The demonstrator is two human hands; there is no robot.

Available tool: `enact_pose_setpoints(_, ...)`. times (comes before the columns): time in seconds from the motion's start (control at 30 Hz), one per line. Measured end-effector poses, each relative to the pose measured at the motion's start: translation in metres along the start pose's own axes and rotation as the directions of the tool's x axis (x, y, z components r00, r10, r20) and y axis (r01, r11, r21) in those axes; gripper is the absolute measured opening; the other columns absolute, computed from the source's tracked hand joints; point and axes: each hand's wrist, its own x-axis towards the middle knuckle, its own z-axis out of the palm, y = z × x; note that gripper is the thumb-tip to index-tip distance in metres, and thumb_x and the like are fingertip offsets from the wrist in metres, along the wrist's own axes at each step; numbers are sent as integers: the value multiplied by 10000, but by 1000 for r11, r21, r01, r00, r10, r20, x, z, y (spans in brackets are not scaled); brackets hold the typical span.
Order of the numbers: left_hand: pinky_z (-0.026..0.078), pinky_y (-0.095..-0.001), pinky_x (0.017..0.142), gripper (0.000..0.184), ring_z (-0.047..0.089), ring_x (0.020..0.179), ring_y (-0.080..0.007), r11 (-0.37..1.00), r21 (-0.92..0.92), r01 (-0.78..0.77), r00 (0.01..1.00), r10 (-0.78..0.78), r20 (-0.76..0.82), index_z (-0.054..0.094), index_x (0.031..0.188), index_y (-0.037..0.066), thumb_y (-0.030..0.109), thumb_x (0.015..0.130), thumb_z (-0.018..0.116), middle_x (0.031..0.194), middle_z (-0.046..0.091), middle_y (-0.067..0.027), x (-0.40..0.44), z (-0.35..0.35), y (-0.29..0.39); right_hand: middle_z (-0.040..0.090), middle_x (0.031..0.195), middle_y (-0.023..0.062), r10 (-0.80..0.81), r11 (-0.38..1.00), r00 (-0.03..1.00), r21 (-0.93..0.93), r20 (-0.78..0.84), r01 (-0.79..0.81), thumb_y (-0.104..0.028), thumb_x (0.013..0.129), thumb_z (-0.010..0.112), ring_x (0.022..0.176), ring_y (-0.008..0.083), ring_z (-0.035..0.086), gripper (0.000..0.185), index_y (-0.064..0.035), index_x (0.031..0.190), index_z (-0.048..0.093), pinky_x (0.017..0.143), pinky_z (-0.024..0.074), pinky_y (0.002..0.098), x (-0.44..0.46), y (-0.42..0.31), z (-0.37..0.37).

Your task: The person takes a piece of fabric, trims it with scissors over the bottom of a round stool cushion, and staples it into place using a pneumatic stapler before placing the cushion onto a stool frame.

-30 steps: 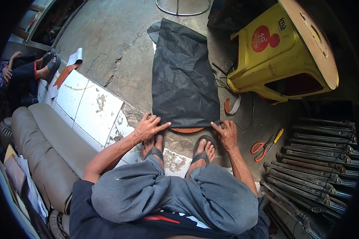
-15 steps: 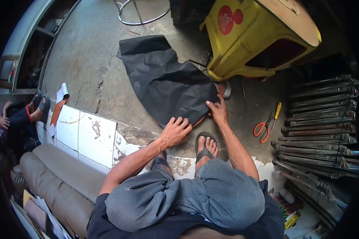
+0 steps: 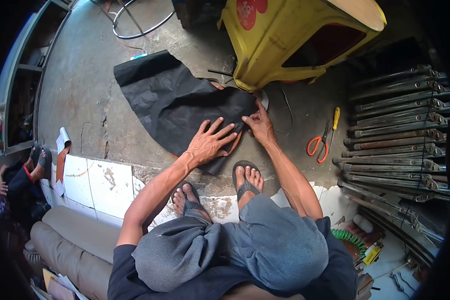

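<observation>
A large black sheet of fabric-like material, creased and curved along one side, lies on the floor before my feet. Flat on its near part rests my left hand, fingers spread. An orange strip shows at the sheet's near edge beside those fingertips. My right hand is at the sheet's right corner, thumb on top and other fingers curled at the edge, partly hidden. Just beyond it sits a roll that looks like tape, partly covered.
A yellow plastic stool stands beyond the sheet. Orange-handled pliers and a yellow-handled screwdriver lie to the right. Folded metal frames are stacked at far right. Brown padded rolls lie left; another person's feet show beyond.
My left hand has spread its fingers and moved further onto the sheet. The sheet's near edge now shows a dark flap below that hand. The whole view has shifted slightly.
</observation>
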Motion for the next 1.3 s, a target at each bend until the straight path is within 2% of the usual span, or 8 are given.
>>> enact_pose_setpoints(0.37,206,-743,1169,877,166,1563,-378,997,72,-12,1000,11,22,271,1618,382,593,871,679,1705,220,38,3,-11,1,639,1150,208,48,662,788,-572,-613,-485,-114,873,679,1074,359,627,523,2,1360,526,972,485,459,-335,171,-198)
enact_pose_setpoints(0.47,206,-745,1163,896,177,1560,-383,995,95,-7,999,4,34,280,1614,380,603,849,688,1697,245,33,7,-16,6,633,1150,218,358,566,689,-440,-631,-697,-83,812,675,1118,393,592,519,1,1307,543,998,463,464,-413,177,-209)
enact_pose_setpoints(0.53,212,-743,1162,896,180,1558,-384,994,106,-24,999,20,40,284,1613,379,602,846,689,1697,245,33,8,-15,11,599,1229,215,306,731,877,-498,-371,-466,-66,760,677,1174,390,559,638,-23,1374,505,1035,435,468,-434,184,-197)
enact_pose_setpoints(0.6,218,-740,1161,896,184,1556,-386,990,140,21,999,-26,28,288,1612,378,601,844,691,1697,245,32,3,-18,7,547,1312,205,184,546,949,-776,-256,-315,-28,727,661,1238,387,504,766,-43,1459,433,1094,374,487,-424,135,-177)
enact_pose_setpoints(0.9,158,-730,1187,1007,104,1581,-359,992,117,39,992,-53,117,293,1610,375,661,752,735,1715,177,46,3,-11,3,626,1242,229,239,683,968,-722,71,-115,-133,717,672,1137,430,578,829,-28,1496,412,1046,442,477,-325,137,-206)
enact_pose_setpoints(0.97,161,-750,1178,1009,100,1581,-360,990,119,69,988,-84,129,281,1611,391,672,752,730,1717,164,52,3,-13,3,615,1276,260,401,643,913,-686,-79,-342,-189,752,671,1121,435,602,651,-20,1370,556,989,482,484,-286,96,-196)
enact_pose_setpoints(1.13,160,-765,1167,1059,94,1582,-359,991,119,54,989,-70,133,230,1626,380,668,746,743,1719,149,65,-1,-9,5,652,754,228,69,888,997,-457,22,-51,-297,769,682,673,295,623,422,56,999,690,670,511,426,-172,31,-145)
enact_pose_setpoints(1.3,133,-741,1192,1137,82,1585,-347,991,83,102,988,-111,111,221,1632,357,639,694,797,1716,161,78,1,-8,5,683,762,276,-101,833,974,-518,203,194,-223,758,719,760,390,739,308,48,904,701,701,539,461,-101,-34,-73)
